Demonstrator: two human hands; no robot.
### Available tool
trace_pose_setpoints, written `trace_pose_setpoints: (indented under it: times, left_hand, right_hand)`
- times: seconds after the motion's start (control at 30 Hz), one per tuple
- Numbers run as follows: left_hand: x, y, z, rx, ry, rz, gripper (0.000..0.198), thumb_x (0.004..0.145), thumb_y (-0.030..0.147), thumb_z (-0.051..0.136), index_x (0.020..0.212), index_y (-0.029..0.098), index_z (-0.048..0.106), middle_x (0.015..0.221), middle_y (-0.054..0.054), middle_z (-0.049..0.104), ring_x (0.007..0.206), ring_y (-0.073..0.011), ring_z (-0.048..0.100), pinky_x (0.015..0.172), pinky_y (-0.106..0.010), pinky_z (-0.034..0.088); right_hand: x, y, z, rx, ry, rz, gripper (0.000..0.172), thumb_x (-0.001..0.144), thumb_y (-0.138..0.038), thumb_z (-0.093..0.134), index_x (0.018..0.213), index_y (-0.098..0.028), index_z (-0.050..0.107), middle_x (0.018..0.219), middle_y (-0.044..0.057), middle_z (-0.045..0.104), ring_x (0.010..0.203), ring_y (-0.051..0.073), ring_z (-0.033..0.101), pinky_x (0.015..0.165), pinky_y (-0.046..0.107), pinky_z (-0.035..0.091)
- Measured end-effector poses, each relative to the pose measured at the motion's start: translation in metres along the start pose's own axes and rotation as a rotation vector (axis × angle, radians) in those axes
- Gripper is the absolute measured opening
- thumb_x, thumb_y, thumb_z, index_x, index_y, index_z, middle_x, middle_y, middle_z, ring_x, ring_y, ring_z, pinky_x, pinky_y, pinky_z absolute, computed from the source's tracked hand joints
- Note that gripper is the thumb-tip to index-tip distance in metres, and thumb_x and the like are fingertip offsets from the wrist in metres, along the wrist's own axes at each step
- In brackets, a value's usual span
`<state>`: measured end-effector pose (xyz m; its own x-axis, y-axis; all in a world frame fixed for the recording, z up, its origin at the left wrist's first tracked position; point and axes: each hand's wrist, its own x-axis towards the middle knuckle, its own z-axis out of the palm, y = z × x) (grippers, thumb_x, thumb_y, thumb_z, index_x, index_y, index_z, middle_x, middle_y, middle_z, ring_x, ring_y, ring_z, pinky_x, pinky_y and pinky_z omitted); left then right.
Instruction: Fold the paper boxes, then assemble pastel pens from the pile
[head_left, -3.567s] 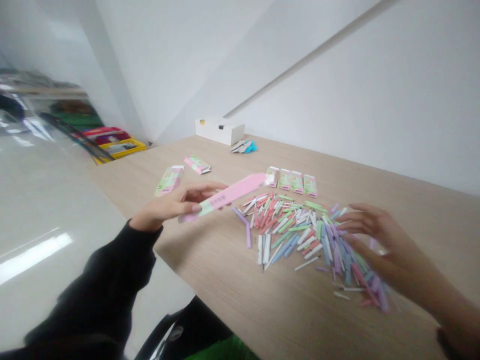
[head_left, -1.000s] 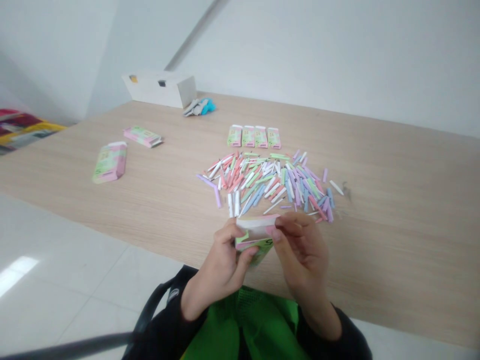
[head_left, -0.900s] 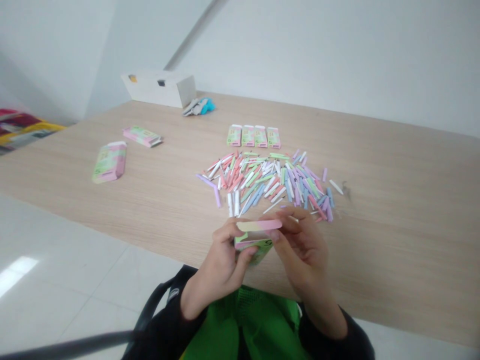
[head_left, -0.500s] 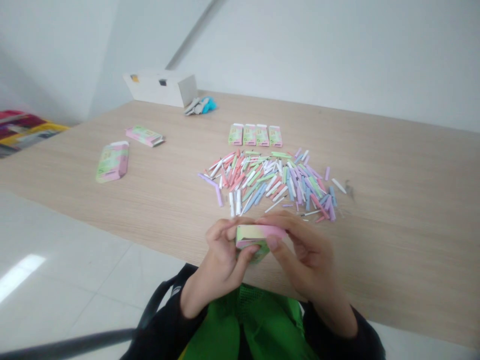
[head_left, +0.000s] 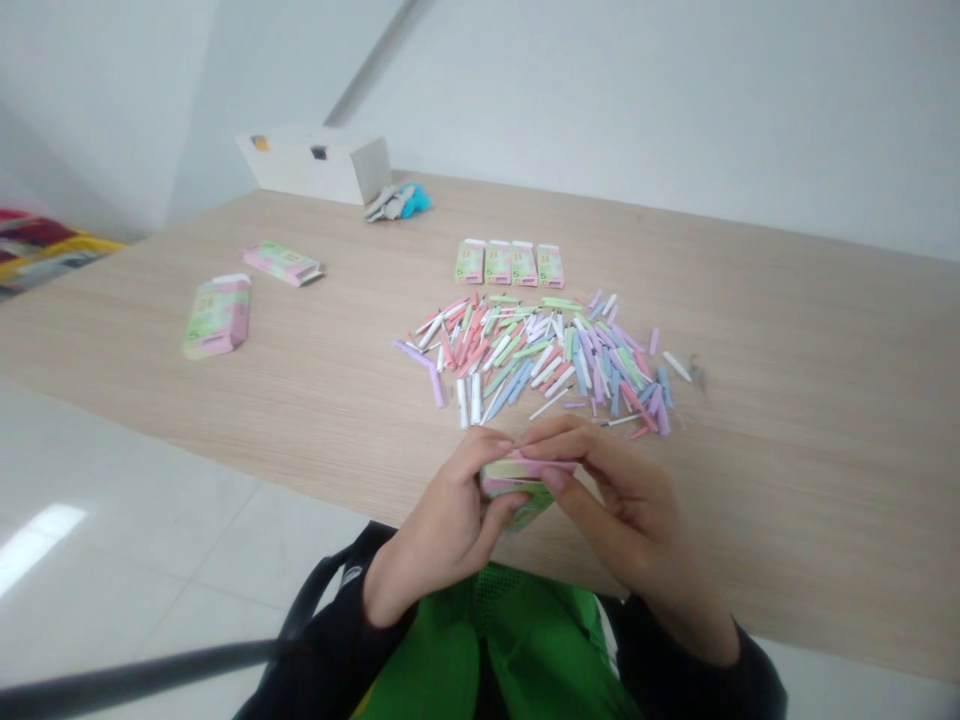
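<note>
Both my hands hold a small pink and green cardboard box (head_left: 517, 482) over the near edge of the wooden table (head_left: 315, 400). My left hand (head_left: 450, 520) grips its left side and underside. My right hand (head_left: 607, 490) pinches the pink top flap down against the box. Just beyond my fingers lies a pile of several short pastel sticks (head_left: 540, 355), pink, green, white, blue and purple. A row of several small closed boxes (head_left: 510, 262) stands behind the pile.
Two more pink and green boxes (head_left: 217, 315) (head_left: 283, 262) lie at the left of the table. A white box (head_left: 315, 165) and a grey and blue bundle (head_left: 397, 202) sit at the far edge by the wall. White floor tiles lie to the left.
3.6 s ago my left hand held the flat box out and my right hand was over the sticks. Since then both hands met at the table edge and folded the top flap down.
</note>
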<state>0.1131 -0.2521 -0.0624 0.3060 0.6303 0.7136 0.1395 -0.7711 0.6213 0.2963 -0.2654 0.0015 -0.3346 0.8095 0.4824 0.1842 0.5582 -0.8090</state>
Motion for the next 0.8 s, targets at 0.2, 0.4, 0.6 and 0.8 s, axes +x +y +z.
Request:
trace_pose_setpoints:
  times: [0.2,0.4,0.6,0.8]
  left_hand:
    - [-0.002,-0.006,0.001,-0.094,0.056,0.035,0.059,0.093,0.006,0.054,0.143,0.032,0.034,0.115,-0.007,0.056,0.103,-0.0209,0.060,0.084,-0.035,0.052]
    - [-0.005,-0.006,-0.004,-0.002,0.030,0.062,0.056,0.092,0.005,0.054,0.142,0.031,0.045,0.112,-0.008,0.057,0.096,-0.0211,0.057,0.077,-0.034,0.051]
    - [-0.006,-0.008,-0.002,-0.099,0.087,0.049,0.045,0.095,0.008,0.051,0.137,0.026,0.048,0.108,-0.007,0.057,0.095,-0.0196,0.058,0.076,-0.032,0.050]
    - [-0.004,-0.001,-0.004,-0.134,0.119,-0.019,0.041,0.098,0.008,0.050,0.134,0.026,0.050,0.111,-0.006,0.059,0.099,-0.0176,0.057,0.081,-0.031,0.049]
  right_hand:
    - [-0.003,0.002,-0.005,-0.076,-0.090,-0.049,0.041,0.098,-0.009,0.049,0.131,-0.031,0.063,0.121,0.005,0.069,0.115,0.020,0.066,0.098,0.038,0.055]
    - [-0.005,0.005,-0.006,-0.058,-0.112,-0.089,0.053,0.098,-0.005,0.047,0.137,-0.037,0.062,0.129,0.003,0.068,0.118,0.019,0.066,0.097,0.037,0.057]
    - [-0.012,-0.001,-0.004,-0.088,-0.165,-0.011,0.054,0.097,-0.011,0.053,0.145,-0.036,0.056,0.140,0.005,0.061,0.130,0.022,0.059,0.110,0.042,0.052]
    - [-0.015,0.003,0.005,-0.123,-0.168,0.041,0.057,0.098,-0.011,0.051,0.149,-0.038,0.049,0.145,0.003,0.058,0.135,0.020,0.056,0.112,0.039,0.051]
